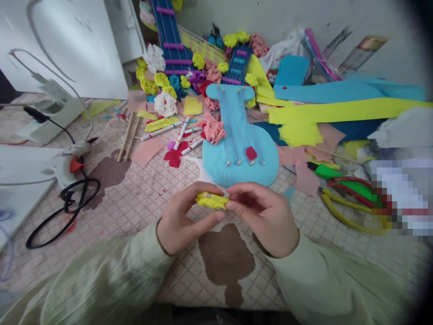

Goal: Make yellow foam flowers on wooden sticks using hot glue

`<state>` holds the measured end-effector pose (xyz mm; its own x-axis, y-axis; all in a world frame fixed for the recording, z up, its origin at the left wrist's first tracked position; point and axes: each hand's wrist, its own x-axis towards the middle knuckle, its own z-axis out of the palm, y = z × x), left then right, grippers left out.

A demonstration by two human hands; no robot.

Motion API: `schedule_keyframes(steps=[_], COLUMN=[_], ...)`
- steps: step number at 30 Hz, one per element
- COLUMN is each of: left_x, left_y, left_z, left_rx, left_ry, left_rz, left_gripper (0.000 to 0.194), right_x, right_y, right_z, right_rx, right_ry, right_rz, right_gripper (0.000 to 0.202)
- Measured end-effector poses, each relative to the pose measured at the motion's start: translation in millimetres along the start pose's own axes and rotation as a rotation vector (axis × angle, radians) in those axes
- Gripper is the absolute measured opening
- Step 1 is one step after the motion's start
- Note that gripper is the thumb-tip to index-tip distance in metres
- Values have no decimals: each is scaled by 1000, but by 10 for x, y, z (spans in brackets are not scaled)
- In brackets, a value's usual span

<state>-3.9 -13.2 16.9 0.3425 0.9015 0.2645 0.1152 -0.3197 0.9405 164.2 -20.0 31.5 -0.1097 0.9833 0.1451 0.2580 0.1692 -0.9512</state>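
Note:
Between both hands is a small yellow crumpled paper piece, like the ruffled paper flowers on the table. My left hand grips its left side, thumb below and fingers behind. The fingertips of my right hand pinch its right end. Just beyond the hands lies a light-blue guitar-shaped cutout with thin strings down its neck. A pink paper flower rests at its left edge, and a small red paper piece sits on its body.
Paper flowers and dark blue stringed necks crowd the back. White marker-like sticks and red paper lie left of the cutout. A glue gun and power strip are left; scissors and yellow strips are right.

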Motion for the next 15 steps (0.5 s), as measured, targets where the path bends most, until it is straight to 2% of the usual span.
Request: schedule_keyframes(steps=[4, 7, 11, 15], left_x=[21, 36, 66, 93], left_y=[27, 26, 19, 27], left_z=[3, 9, 0, -19], left_rx=[-44, -117, -230, -343], left_ry=[8, 75, 169, 166], left_rz=[-132, -232, -294, -331], left_gripper=[14, 14, 14, 17], right_x=[19, 25, 36, 52], right_y=[-5, 1, 19, 24], right_z=[2, -10, -33, -61], right_rx=[69, 62, 12, -36], right_ry=[-32, -70, -84, -75], right_rz=[100, 118, 69, 16], right_gripper=[11, 12, 10, 9])
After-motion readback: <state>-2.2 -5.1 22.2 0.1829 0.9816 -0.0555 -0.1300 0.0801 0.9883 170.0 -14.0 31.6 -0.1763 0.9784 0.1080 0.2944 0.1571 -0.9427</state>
